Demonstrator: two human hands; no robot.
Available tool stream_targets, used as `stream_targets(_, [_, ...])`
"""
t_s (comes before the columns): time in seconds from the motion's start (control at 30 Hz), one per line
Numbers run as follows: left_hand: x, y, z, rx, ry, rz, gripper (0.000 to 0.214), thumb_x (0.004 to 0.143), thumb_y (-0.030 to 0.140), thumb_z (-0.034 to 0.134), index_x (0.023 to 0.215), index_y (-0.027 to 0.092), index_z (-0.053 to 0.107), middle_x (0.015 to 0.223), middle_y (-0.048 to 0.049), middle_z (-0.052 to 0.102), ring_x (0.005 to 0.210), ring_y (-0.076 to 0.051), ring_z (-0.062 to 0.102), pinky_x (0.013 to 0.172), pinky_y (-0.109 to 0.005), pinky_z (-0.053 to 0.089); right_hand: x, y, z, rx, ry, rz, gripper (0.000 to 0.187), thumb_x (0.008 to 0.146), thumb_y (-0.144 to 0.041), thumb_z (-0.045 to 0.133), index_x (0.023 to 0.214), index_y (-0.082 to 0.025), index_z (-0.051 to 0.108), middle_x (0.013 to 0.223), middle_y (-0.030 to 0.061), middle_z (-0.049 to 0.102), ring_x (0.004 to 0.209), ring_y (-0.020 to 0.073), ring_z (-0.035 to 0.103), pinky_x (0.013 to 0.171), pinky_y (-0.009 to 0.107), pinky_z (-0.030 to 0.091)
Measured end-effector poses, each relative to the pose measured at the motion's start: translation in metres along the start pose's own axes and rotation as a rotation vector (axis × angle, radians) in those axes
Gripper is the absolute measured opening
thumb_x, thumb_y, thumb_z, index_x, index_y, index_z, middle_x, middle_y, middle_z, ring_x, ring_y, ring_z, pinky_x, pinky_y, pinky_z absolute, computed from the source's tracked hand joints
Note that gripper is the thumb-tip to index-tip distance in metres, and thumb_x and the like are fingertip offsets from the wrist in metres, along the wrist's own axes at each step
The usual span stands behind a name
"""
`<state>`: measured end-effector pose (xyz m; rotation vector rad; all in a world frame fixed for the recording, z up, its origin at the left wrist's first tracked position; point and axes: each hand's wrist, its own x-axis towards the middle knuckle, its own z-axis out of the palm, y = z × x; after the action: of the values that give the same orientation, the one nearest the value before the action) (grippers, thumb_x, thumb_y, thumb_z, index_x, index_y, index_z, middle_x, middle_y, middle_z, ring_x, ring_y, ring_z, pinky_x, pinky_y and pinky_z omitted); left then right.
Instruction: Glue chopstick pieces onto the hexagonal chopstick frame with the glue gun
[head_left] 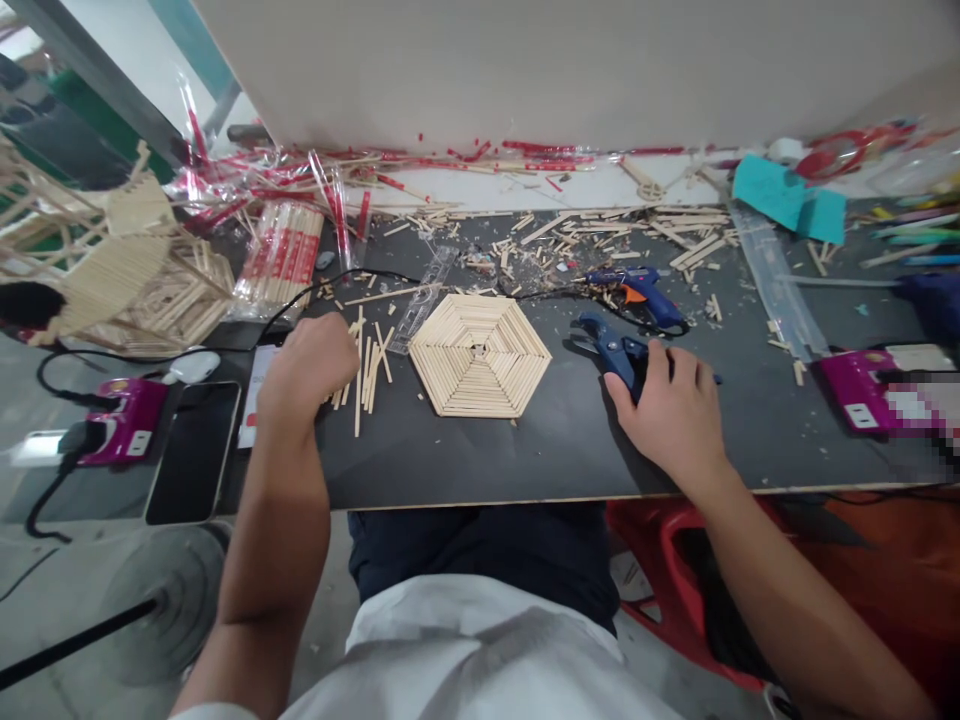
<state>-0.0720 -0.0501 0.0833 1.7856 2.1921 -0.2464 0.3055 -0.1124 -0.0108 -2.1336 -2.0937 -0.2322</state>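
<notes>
The right grip grasps the blue cutter; the left grip curls by the loose sticks (whether holding one, I cannot tell). Apparently a gathering step, calling next for a clean pinch.

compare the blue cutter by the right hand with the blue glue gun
The blue cutter is partly covered by the right hand; the glue gun lies beyond it, untouched. The glue gun has an orange trigger, while the cutter shows no orange. Both are mostly blue, with front ends pointing left.
</notes>
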Motion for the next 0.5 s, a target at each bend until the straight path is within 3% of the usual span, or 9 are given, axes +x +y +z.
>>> stream_targets(0.13, [0.008, 0.002, 0.01, 0.112, -0.008, -0.044, 0.036, 0.094, 0.039, 0.05, 0.102, 0.013, 0.073, 0.113, -0.0244, 0.073, 0.113, -0.04, 0.067, 0.093, -0.048, 0.053, -0.001, 0.001, 0.002, 0.011, 0.029, -0.009, 0.07, 0.099, -0.049, 0.04, 0.149, -0.001, 0.042, 0.132, 0.0318, 0.057, 0.123, 0.0454, 0.054, 0.101, 0.059, 0.044])
stream_targets(0.37, [0.02, -0.007, 0.013, 0.097, 0.024, -0.088, 0.041, 0.082, 0.044, 0.066, 0.107, 0.011, 0.073, 0.117, -0.0283, 0.071, 0.11, -0.045, 0.069, 0.087, -0.048, 0.054, -0.001, 0.002, 0.004, 0.026, 0.033, 0.0, 0.072, 0.1, -0.051, 0.039, 0.148, 0.002, 0.044, 0.135, 0.0324, 0.057, 0.125, 0.0457, 0.053, 0.105, 0.058, 0.043])
stream_targets(0.5, [0.033, -0.012, 0.014, 0.135, -0.022, 0.009, 0.035, 0.08, 0.044, 0.065, 0.093, 0.013, 0.072, 0.108, -0.027, 0.074, 0.104, -0.043, 0.071, 0.08, -0.043, 0.054, -0.001, 0.001, 0.003, 0.05, 0.029, 0.007, 0.07, 0.099, -0.049, 0.041, 0.15, 0.0, 0.043, 0.137, 0.0323, 0.056, 0.128, 0.0452, 0.052, 0.105, 0.059, 0.043])
